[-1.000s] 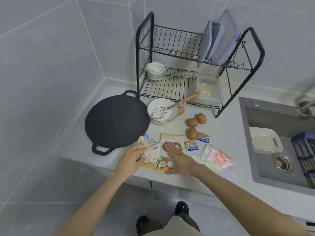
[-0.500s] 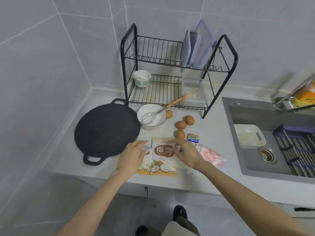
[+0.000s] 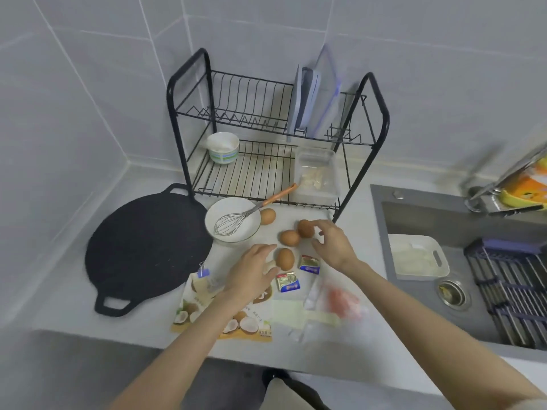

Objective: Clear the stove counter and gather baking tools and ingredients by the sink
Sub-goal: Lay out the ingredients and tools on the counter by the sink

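Palm down, the left hand stretches straight fingers over the coconut packets. It holds nothing, and its tips are just beside the nearest egg. The right hand is loosely curved and also empty, with its fingertips at the far egg. Whether they touch it I cannot tell.

As I judge it, the main risk is rolling. The eggs lie loose on the flat counter, so a nudge from either hand could send one toward the sink on the right hand's outer side, or off the front edge below the wrists. Taking two eggs in one grasp could crack them together. The left forearm crosses the packets and could drag them off that edge.

- **Eggs:** four, three between the hands and one beyond the left fingertips.
- **Butter portions:** two, between the wrists.
- **Coconut packets:** two, as far as the overlap shows.
- **Whisk and bowl:** one whisk lying in one bowl, ahead of the left hand.
- **Griddle pan:** one, outside the left hand.
- **Dish rack:** one, beyond both hands.
- **Clear bags:** by the right forearm, too blurred to count.
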### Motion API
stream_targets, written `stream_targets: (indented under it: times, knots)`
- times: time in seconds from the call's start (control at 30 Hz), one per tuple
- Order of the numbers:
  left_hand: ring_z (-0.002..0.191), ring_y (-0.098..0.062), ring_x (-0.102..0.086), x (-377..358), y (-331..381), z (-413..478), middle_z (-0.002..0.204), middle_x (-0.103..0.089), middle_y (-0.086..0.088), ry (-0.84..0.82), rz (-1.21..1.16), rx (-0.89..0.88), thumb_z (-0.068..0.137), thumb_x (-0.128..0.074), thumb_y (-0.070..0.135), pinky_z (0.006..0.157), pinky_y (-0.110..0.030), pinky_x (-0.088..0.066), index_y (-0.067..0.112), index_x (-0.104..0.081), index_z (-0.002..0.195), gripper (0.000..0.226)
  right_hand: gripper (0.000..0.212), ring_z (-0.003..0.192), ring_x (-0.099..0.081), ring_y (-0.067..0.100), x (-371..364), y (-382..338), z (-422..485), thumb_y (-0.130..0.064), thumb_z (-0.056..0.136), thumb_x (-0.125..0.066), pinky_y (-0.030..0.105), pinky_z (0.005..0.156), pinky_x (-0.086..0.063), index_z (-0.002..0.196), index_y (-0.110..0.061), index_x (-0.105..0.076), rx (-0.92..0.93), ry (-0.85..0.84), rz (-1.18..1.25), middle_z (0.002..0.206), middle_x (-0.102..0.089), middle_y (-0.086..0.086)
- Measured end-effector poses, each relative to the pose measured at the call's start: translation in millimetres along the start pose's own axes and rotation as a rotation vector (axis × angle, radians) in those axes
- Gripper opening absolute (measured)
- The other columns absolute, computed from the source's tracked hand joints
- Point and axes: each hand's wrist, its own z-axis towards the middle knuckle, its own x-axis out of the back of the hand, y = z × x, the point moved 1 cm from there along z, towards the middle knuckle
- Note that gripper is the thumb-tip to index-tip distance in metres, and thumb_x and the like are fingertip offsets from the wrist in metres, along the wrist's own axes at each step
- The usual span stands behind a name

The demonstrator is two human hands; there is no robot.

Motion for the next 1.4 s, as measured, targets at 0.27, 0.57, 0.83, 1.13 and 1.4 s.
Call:
stream_targets:
  times: [0.27,0.57,0.83,1.13,1.4]
  knots:
    - [0.126,-0.018,-0.043,-35.7,8.0,35.8,0.135,-0.047,0.000,-0.014,-0.050,0.184,0.077,-0.071,0.038,0.102,-0.033,-0.040,0.021,-0.044,0.137,0.068,0.058,0.136,-0.035,0.027,-8.0,29.2,65.9,-0.011,0.084,-0.060,0.032,0.110,-0.030,0.139,-0.022,-0.045,0.153,-0.305,-0.145,0.148,-0.035,0.010]
    - [0.103,-0.018,-0.056,-48.8,11.5,49.5,0.114,-0.059,0.002,-0.015,-0.095,0.217,0.072,-0.075,0.024,0.084,-0.030,-0.048,0.030,-0.054,0.123,0.056,0.058,0.113,-0.054,0.029,-17.1,44.4,80.9,-0.007,0.079,-0.058,0.033,0.094,-0.044,0.134,-0.022,-0.047,0.198,-0.352,-0.169,0.125,-0.050,0.008]
    - [0.096,-0.016,-0.061,-47.7,9.7,52.2,0.108,-0.065,0.002,-0.029,-0.144,0.196,0.070,-0.078,0.018,0.083,-0.028,-0.050,0.026,-0.060,0.120,0.053,0.052,0.105,-0.057,0.025,-5.3,61.1,51.3,-0.013,0.077,-0.066,0.029,0.089,-0.043,0.127,-0.020,-0.054,0.156,-0.221,-0.038,0.117,-0.056,0.006]
    - [0.087,-0.007,-0.061,-40.8,45.9,75.0,0.102,-0.067,0.009,-0.028,-0.186,0.091,0.065,-0.082,0.027,0.078,-0.022,-0.050,0.027,-0.061,0.114,0.054,0.052,0.097,-0.058,0.024,11.8,91.1,25.4,-0.016,0.071,-0.072,0.030,0.082,-0.047,0.119,-0.020,-0.053,-0.078,-0.103,0.105,0.109,-0.062,0.004]
    - [0.099,-0.022,-0.063,-60.3,80.4,128.0,0.107,-0.069,0.004,-0.036,0.022,0.126,0.072,-0.073,0.039,0.079,-0.036,-0.053,0.030,-0.057,0.120,0.052,0.050,0.093,-0.060,0.021,22.7,105.2,28.2,-0.018,0.071,-0.074,0.030,0.083,-0.049,0.116,-0.021,-0.054,-0.165,-0.061,0.182,0.100,-0.061,-0.005]
